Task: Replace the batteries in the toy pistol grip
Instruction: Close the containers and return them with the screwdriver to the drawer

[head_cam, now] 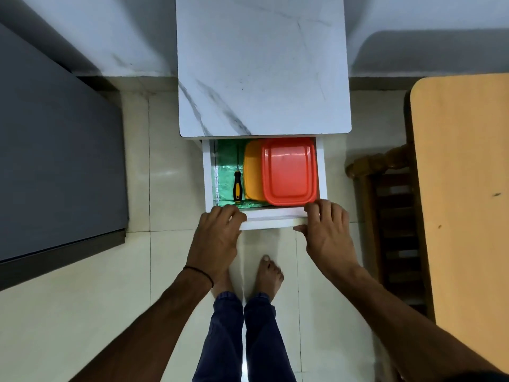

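A white drawer [271,217] stands pulled out from under a white marble-patterned table [261,64]. Inside lie a black-and-yellow screwdriver [237,186] on green lining, an orange box [252,172] and a red lidded box [289,170] partly over it. My left hand [217,235] grips the drawer's front edge at its left end, fingers curled over the top. My right hand [327,232] grips the same edge at its right end, thumb under the front. No toy pistol or batteries are in view.
A dark grey cabinet top [55,161] lies to the left. A wooden chair [391,216] and a tan tabletop [465,188] stand to the right. My bare feet [268,274] are on the pale tiled floor below the drawer.
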